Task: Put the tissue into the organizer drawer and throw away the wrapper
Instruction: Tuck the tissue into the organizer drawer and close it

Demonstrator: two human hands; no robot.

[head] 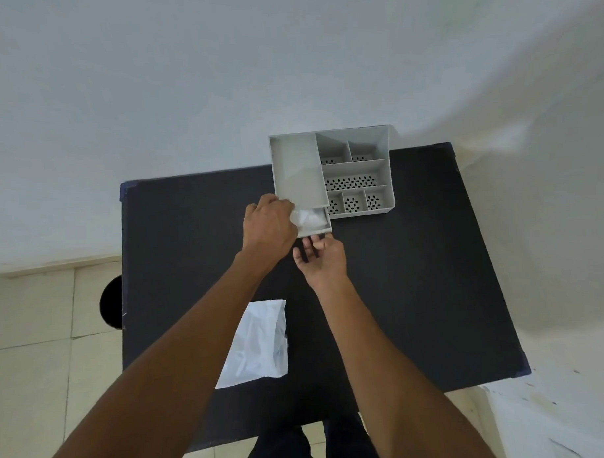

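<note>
Tissue goes into the drawer.
The left hand [268,226] pushes the tissue [309,219] into the open drawer [316,232], fingers hidden, so I cannot tell; the right hand [324,260], fingers loosely spread, waits just under it. Next: shut the drawer, then bin the wrapper [258,345].

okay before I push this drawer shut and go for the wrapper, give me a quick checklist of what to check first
1. Drawer pulled open at the organizer's front: ok.
2. Tissue inside the drawer: ok, white tissue shows in it.
3. Tissue lying fully below the drawer rim: cannot tell, the left hand covers part of it.
4. Left hand clear of the drawer: not ok, it rests at the drawer's left edge.
5. Right hand at the drawer front, ready to push: ok.
6. Wrapper within reach on the table: ok, it lies near the front edge.
</note>
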